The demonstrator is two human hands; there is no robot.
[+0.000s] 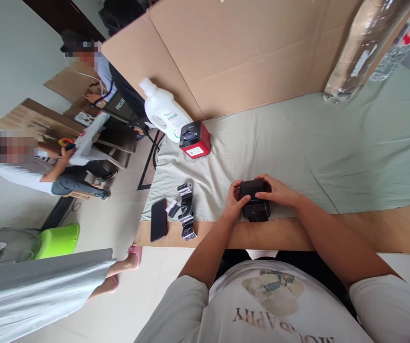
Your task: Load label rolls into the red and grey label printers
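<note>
Close to the table's front edge, a small black boxy device (254,201) rests between my two hands; its exact kind is unclear. My left hand (235,199) grips its left side, thumb on top. From the right, my right hand (275,190) wraps round the far right part, its thumb also on top. The near part of the device looks glossier and lower than the far part. To the left lie a curling black-and-silver strip (186,209), a small white-and-black piece (172,208) and a dark phone (158,220).
A red-and-black cube-shaped device (195,139) stands beside a tilted-looking white jug (165,112). A cardboard panel (255,52) borders the back, with a taped roll (355,52) and a water bottle (395,52) at right. Two people sit at left; another person's legs show below.
</note>
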